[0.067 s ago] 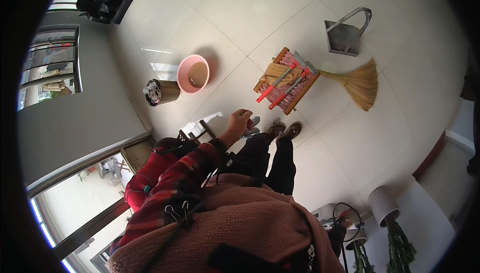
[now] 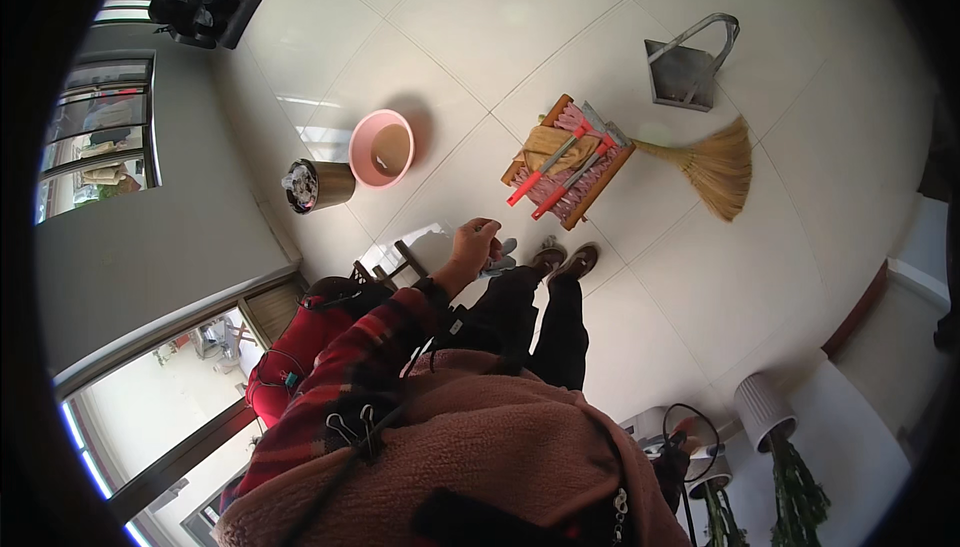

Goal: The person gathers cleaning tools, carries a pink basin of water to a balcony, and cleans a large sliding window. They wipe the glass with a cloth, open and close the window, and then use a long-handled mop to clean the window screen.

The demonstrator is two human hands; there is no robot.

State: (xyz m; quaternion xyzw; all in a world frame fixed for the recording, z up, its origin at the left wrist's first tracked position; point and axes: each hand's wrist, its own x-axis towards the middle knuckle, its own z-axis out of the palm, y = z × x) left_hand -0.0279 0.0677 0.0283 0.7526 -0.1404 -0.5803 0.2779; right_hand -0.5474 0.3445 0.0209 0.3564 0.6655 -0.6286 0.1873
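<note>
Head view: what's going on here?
The wearer's left hand hangs curled above the floor, no held object visible; the right hand shows at lower right near the potted plants, its grip unclear. Ahead, a wooden stool bears a tan cloth and two red-handled tools. A straw broom lies by it, a metal dustpan stands beyond, and a pink basin holding liquid is to the left.

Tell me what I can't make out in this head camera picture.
All in the head view:
Left hand: palm hidden by its curled fingers, so anything inside is unclear.
Right hand: too small within the black cable loop; grip unclear.
Broom: handle mostly hidden by the pink-webbed wooden frame.
Potted plants: tips cut off by the lower edge.
</note>
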